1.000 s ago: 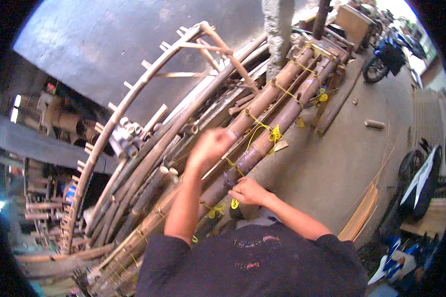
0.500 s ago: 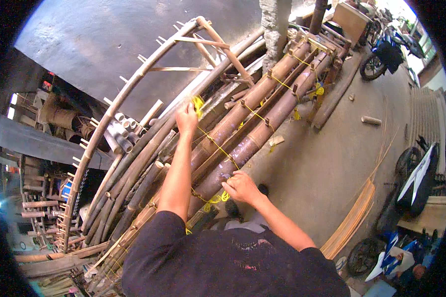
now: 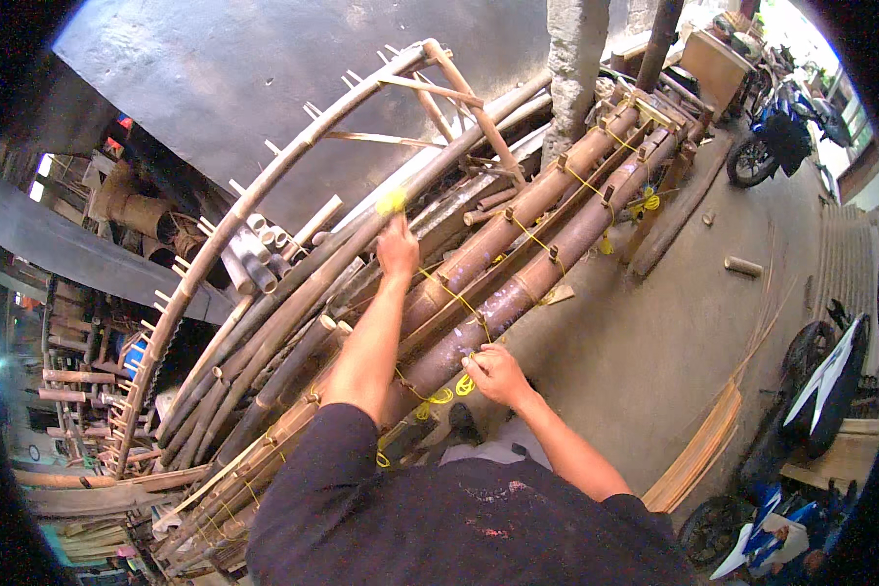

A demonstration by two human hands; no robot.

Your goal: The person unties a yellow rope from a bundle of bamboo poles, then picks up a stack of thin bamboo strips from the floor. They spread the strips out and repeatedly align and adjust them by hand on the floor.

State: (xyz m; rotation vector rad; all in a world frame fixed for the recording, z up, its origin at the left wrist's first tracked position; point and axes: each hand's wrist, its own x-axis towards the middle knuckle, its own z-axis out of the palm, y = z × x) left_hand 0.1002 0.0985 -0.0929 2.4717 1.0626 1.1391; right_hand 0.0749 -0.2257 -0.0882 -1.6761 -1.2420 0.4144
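Two thick brown bamboo poles (image 3: 503, 305) run side by side from near me to the far right, with short wooden pegs standing along them. Yellow cord (image 3: 454, 294) crosses from pole to pole in several places. My left hand (image 3: 397, 251), raised over the far side of the poles, is closed on a bundle of yellow cord (image 3: 391, 202), slightly blurred. At the near pole's edge, my right hand (image 3: 498, 375) is closed with fingertips pinched on the cord where it comes over the pole. Loose yellow loops (image 3: 465, 385) hang beside that hand.
A curved bamboo frame with pegs (image 3: 254, 190) leans at the left, above stacked dark poles (image 3: 293, 303). A rough post (image 3: 570, 73) rises behind. On the floor to the right lie thin bamboo strips (image 3: 698, 444) and a short bamboo piece (image 3: 743, 266). Motorcycles (image 3: 779, 137) stand farther right.
The whole view has shifted, so the scene sits farther right and lower. The left hand has tilted its cord bundle upward, away from me. The right hand stays by the near pole.
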